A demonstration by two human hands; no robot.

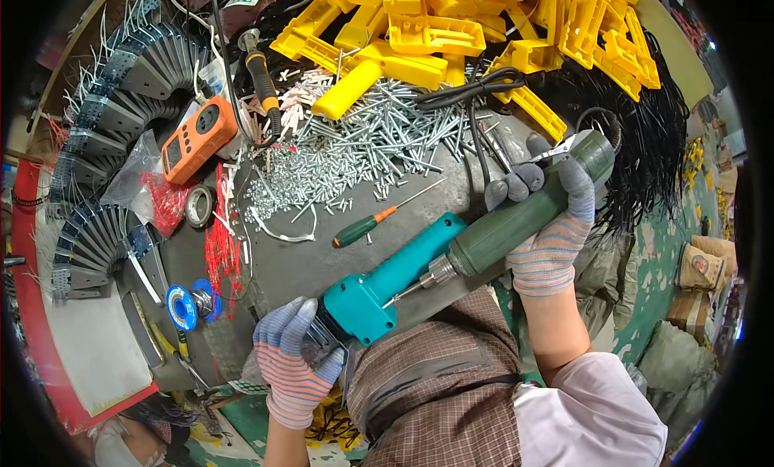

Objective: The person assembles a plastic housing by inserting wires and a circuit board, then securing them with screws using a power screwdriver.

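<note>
My left hand [294, 358], in a striped knit glove, is closed around the dark metal end of a teal power tool [395, 277] with a long handle. My right hand [556, 217], gloved alike, grips a thick green electric screwdriver [512, 225]. Its bit [409, 292] points down and left, and its tip meets the edge of the teal housing, at or very near a screw hole. A thin silvery metal piece [556, 152] shows by the right fingers; how it is held I cannot tell. A green-handled hand screwdriver [364, 227] lies on the grey bench beyond the tool.
Loose screws [379, 132] are heaped mid-bench, below piled yellow plastic housings [435, 35]. An orange meter [199, 139], a soldering iron [262, 80], a blue solder spool [184, 306] and rows of wired metal parts [113, 136] stand left. Black cables [645, 136] hang at right.
</note>
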